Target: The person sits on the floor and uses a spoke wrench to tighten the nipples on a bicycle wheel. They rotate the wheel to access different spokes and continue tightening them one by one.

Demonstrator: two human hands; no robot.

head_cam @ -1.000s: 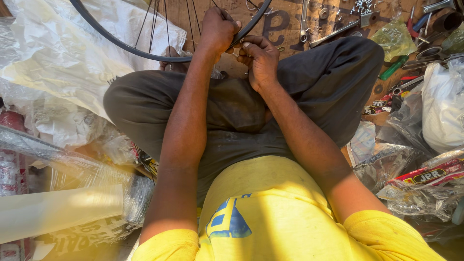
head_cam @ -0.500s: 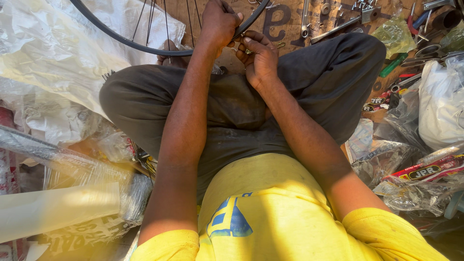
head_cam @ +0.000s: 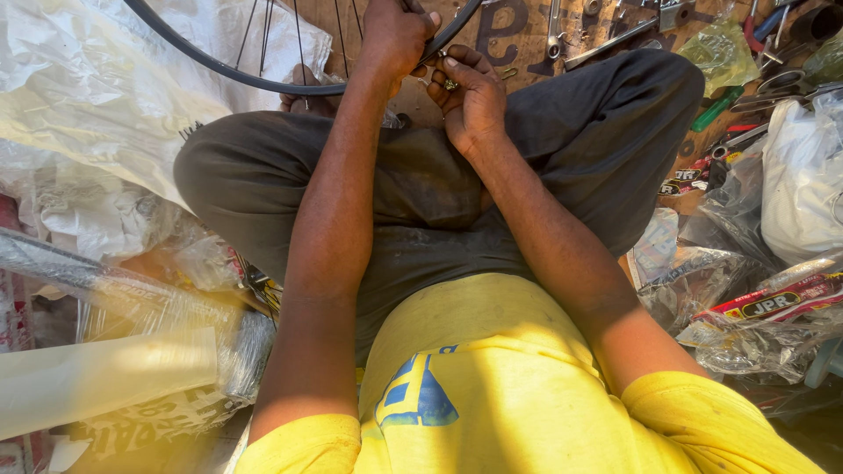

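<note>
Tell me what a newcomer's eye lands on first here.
First, the two bare arms reaching forward over crossed legs in dark trousers: the left hand grips the black rim of a spoked bicycle wheel at top centre, and the right hand pinches a small brass-coloured part beside it. Next, the bright yellow shirt fills the bottom. Crumpled plastic bags crowd the left, and hand tools lie at top right.

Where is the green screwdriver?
In the head view, the green screwdriver lies at the upper right, on the wooden floor just beyond the person's right knee, below a crumpled clear green bag and beside some scissors.
</note>
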